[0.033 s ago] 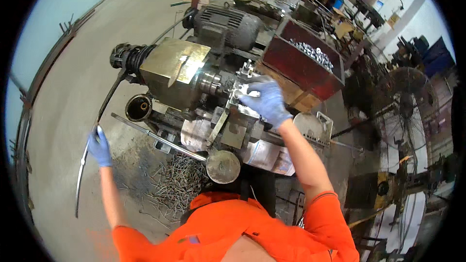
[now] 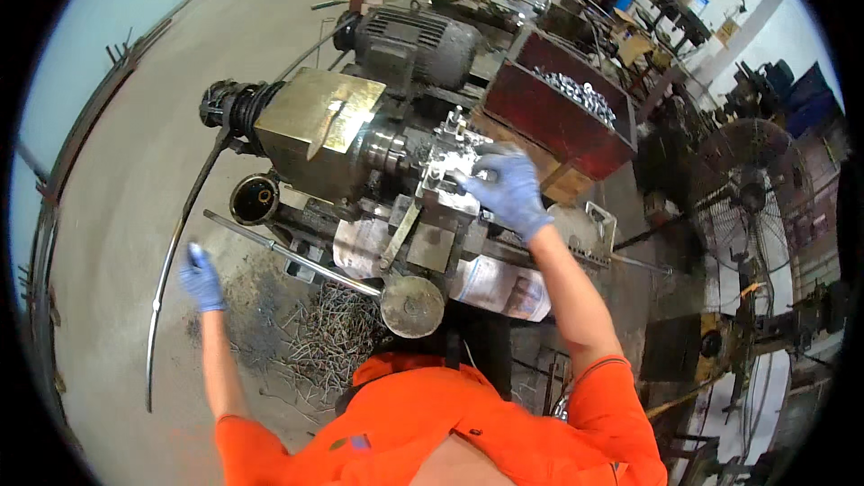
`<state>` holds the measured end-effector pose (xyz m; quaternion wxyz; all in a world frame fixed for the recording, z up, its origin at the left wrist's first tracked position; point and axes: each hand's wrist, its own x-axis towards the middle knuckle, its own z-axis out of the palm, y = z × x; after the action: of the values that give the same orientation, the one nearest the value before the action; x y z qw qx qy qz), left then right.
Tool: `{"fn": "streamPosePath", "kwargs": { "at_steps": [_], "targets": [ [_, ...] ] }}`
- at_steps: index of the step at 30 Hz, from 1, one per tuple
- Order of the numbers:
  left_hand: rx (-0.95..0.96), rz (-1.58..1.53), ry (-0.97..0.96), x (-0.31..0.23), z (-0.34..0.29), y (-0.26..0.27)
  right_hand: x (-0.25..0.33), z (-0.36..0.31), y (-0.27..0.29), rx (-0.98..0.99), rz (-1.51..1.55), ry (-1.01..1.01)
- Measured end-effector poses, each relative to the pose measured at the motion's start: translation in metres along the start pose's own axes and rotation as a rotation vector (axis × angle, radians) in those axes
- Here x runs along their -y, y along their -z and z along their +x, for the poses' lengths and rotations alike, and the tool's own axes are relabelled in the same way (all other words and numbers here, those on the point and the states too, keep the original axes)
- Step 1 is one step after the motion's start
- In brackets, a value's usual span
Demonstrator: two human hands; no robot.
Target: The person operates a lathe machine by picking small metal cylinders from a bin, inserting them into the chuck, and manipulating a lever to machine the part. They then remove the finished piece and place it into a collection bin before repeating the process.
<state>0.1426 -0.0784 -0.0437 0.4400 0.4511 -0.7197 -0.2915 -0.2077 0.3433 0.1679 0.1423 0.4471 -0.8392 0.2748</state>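
Note:
My left hand (image 2: 201,279) is in a blue glove, out over the floor at the left. Its fingers are bent together, with a small pale spot at the tips that I cannot make out. Just left of it, apart from the hand, hangs a long metal lever (image 2: 168,263) coming down from the lathe's headstock (image 2: 301,121). My gloved right hand (image 2: 511,187) is at the bright metal tool slide (image 2: 452,166), right of the spindle chuck (image 2: 387,151). Its fingers and thumb curl round something there; what it is stays hidden.
A red bin (image 2: 558,112) of shiny metal parts stands behind the lathe. The electric motor (image 2: 418,47) sits at the back. A long bar (image 2: 297,256) and a round pad (image 2: 412,308) are nearer me. Metal shavings (image 2: 333,333) cover the floor below; a fan (image 2: 751,189) stands right.
My left hand has come off the lever and moved slightly right and down. My right hand has shifted right along the tool slide, showing more of the bright metal.

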Motion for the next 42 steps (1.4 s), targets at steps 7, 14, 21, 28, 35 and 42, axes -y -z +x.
{"fn": "streamPosePath", "kwargs": {
  "at_steps": [7, 14, 21, 28, 35, 42],
  "targets": [
    [0.864, 0.749, -0.174, 0.057, -0.117, -0.146, -0.086, -0.136, 0.085, -0.041, -0.148, -0.392],
    [0.955, 0.912, -0.515, 0.052, -0.051, -0.151, -0.175, -0.236, 0.114, -0.107, -0.226, -0.695],
    [0.909, 0.808, -0.258, 0.009, -0.038, -0.087, -0.254, -0.283, 0.158, 0.182, -0.546, -0.952],
    [0.569, 0.454, -0.273, -0.115, -0.025, -0.010, -0.308, -0.313, 0.175, 0.555, -0.762, -1.073],
    [0.476, 0.176, -0.464, -0.209, -0.038, -0.027, -0.324, -0.326, 0.166, 0.443, -0.683, -1.201],
    [0.376, 0.369, -0.353, -0.203, -0.054, -0.034, -0.279, -0.404, 0.145, 0.258, -0.889, -1.134]
  ]
}}
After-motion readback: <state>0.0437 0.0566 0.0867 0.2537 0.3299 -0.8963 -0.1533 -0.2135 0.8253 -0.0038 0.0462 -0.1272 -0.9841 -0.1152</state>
